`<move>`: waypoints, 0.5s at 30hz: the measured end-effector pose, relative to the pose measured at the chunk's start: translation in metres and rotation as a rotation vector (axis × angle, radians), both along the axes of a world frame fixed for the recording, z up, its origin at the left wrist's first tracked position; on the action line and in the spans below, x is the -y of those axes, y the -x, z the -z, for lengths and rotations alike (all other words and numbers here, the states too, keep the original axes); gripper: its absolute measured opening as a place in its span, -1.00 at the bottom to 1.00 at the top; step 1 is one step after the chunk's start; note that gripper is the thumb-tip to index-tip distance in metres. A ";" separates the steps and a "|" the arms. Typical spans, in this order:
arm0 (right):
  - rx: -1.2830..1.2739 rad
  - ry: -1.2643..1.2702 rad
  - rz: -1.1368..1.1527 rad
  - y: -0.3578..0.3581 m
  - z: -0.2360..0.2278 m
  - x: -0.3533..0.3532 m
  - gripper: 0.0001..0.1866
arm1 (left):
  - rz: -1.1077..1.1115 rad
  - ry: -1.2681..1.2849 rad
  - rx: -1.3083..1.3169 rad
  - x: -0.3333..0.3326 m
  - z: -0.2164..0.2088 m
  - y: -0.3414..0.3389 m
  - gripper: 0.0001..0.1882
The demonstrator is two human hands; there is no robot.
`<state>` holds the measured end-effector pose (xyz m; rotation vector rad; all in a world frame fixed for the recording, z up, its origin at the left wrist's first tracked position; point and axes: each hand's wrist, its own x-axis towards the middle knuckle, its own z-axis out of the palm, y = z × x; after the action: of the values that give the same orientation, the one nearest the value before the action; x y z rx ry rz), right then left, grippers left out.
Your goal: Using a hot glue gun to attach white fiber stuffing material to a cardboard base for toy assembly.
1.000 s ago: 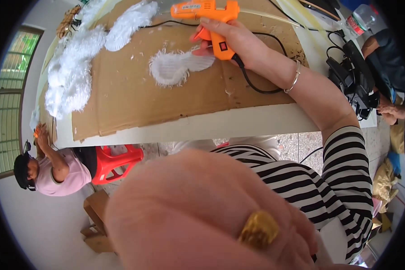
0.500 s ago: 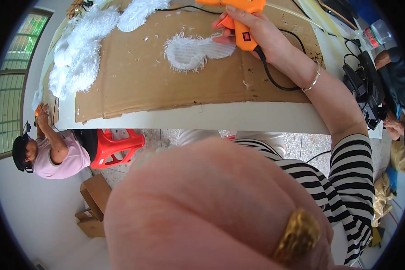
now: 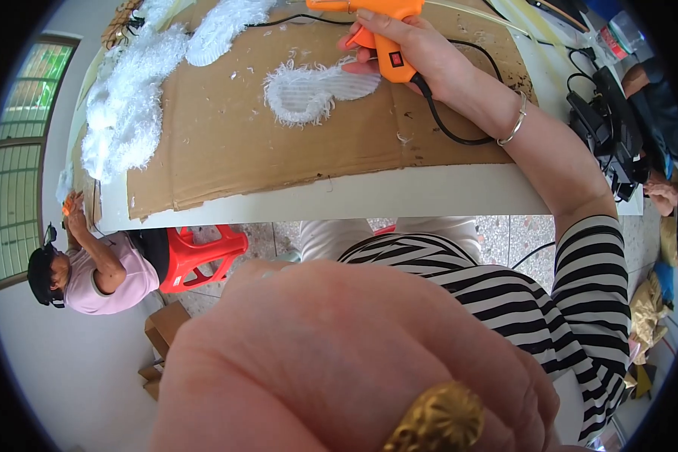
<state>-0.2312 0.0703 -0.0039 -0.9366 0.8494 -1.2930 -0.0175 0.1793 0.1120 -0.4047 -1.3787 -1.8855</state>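
My right hand (image 3: 438, 62) is wrapped round the handle of an orange glue gun (image 3: 396, 66), fingers near its trigger. A black cord hangs from the handle's base. Beneath the gun and fingertips lies a white sole-shaped piece (image 3: 297, 98) with ribbed fabric and a shaggy fringe, flat on the brown cardboard (image 3: 226, 143). My left hand (image 3: 331, 339), very large and close, fills the lower middle. It wears a gold ring (image 3: 444, 418); its fingers look curled together, tips out of sight, and whatever they may hold is hidden.
White fluffy material (image 3: 132, 105) heaps at the table's left, beside another white ribbed piece (image 3: 222, 30). Black power adapters (image 3: 606, 124) and a plastic bottle (image 3: 619, 39) stand at right. Another person (image 3: 102, 271) works at left near a red stool (image 3: 203, 256).
The view has shifted slightly, moving the table things left. My left hand appears lower and nearer, its ring further down and left. My right hand keeps hold of the glue gun.
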 end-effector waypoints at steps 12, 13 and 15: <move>0.023 -0.127 0.060 -0.010 -0.019 -0.005 -0.78 | 0.051 -0.001 -0.026 0.006 0.004 -0.001 -0.88; 0.019 -0.143 0.064 -0.010 -0.020 -0.004 -0.77 | 0.054 0.000 -0.030 0.007 0.004 -0.001 -0.88; 0.021 -0.137 0.056 -0.010 -0.018 -0.003 -0.78 | 0.061 0.000 -0.039 0.009 0.004 -0.002 -0.88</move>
<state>-0.2217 0.0735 0.0138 -0.7948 0.9416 -1.2734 -0.0152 0.1703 0.1079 -0.4857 -1.3546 -1.9170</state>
